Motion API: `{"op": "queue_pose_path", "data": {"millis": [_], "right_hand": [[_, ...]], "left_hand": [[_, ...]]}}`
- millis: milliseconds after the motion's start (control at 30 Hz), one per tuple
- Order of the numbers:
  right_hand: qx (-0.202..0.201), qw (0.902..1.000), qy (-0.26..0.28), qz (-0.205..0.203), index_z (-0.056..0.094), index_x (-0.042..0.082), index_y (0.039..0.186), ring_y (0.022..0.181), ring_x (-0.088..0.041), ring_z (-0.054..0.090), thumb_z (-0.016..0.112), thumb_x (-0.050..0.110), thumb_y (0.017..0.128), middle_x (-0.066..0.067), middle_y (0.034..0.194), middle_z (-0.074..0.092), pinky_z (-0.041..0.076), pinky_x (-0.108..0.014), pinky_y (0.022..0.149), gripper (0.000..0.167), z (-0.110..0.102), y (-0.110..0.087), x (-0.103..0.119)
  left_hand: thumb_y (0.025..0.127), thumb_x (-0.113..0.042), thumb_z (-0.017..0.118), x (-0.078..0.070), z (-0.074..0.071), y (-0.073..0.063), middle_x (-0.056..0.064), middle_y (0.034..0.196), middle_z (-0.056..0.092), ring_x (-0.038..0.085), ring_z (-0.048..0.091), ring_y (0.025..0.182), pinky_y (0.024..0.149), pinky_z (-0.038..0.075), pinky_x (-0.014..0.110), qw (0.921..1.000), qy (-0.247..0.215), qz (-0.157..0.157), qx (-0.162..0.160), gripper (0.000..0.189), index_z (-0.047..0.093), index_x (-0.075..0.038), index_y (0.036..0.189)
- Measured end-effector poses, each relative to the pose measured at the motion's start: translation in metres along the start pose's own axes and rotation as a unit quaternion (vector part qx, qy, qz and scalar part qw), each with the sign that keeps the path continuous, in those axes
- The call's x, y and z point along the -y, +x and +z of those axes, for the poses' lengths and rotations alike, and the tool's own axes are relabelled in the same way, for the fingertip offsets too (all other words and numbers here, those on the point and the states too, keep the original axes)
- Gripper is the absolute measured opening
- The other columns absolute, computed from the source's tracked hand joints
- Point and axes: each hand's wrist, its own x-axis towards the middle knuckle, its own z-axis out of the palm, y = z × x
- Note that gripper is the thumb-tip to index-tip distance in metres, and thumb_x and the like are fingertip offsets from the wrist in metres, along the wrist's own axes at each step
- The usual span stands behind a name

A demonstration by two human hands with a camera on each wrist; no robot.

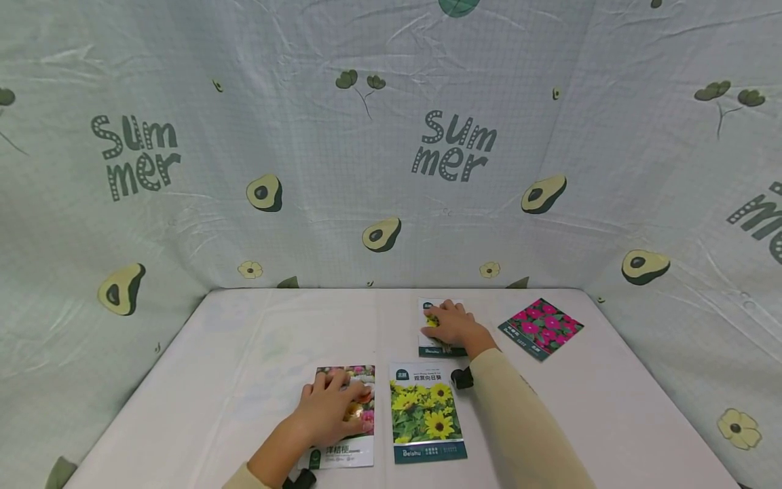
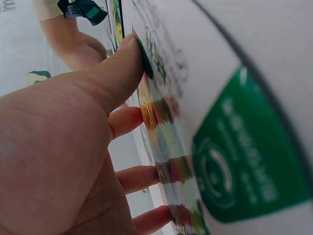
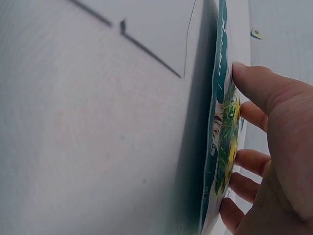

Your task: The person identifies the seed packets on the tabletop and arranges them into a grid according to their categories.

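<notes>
My left hand (image 1: 330, 408) rests with spread fingers on a flower seed packet (image 1: 357, 451) printed with pink and orange blooms. In the left wrist view the thumb and fingertips (image 2: 138, 177) touch its face. Farther back, my right hand (image 1: 451, 322) lies over a second seed packet (image 1: 431, 348) with yellow flowers, covering most of its picture. The right wrist view has the thumb and fingers (image 3: 252, 160) touching that packet's front. Between the two arms lies a sunflower seed packet (image 1: 428, 415), face up and untouched.
A seed packet with magenta flowers (image 1: 541, 328) lies tilted at the back right. All the packets are on a white-covered table (image 1: 281, 333). Behind it hangs a pale curtain (image 1: 318, 163) with avocado prints, along the back and both sides.
</notes>
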Motion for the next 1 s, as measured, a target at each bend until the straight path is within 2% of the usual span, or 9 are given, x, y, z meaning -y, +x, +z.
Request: {"op": "queue_pose_path", "data": {"millis": [333, 1000], "right_hand": [[-0.012, 0.9998, 0.012, -0.003, 0.052, 0.023, 0.15, 0.14, -0.037, 0.038, 0.062, 0.05, 0.1, -0.014, 0.156, 0.042, 0.029, -0.063, 0.117, 0.058, 0.001, 0.001, 0.009], [-0.019, 0.9996, -0.002, -0.019, 0.053, 0.026, 0.15, 0.141, -0.037, 0.039, 0.061, 0.051, 0.1, -0.012, 0.157, 0.043, 0.031, -0.061, 0.116, 0.057, 0.009, 0.011, 0.023]], "left_hand": [[0.087, -0.054, 0.076, -0.001, -0.002, -0.002, 0.01, 0.15, 0.046, 0.039, 0.039, 0.128, 0.097, 0.035, 0.061, 1.0, -0.001, 0.003, -0.009, 0.06, 0.06, -0.032, 0.14], [0.087, -0.056, 0.076, -0.002, -0.002, -0.002, 0.01, 0.149, 0.046, 0.039, 0.039, 0.128, 0.097, 0.035, 0.062, 0.9999, 0.007, -0.002, -0.011, 0.061, 0.06, -0.03, 0.14]]}}
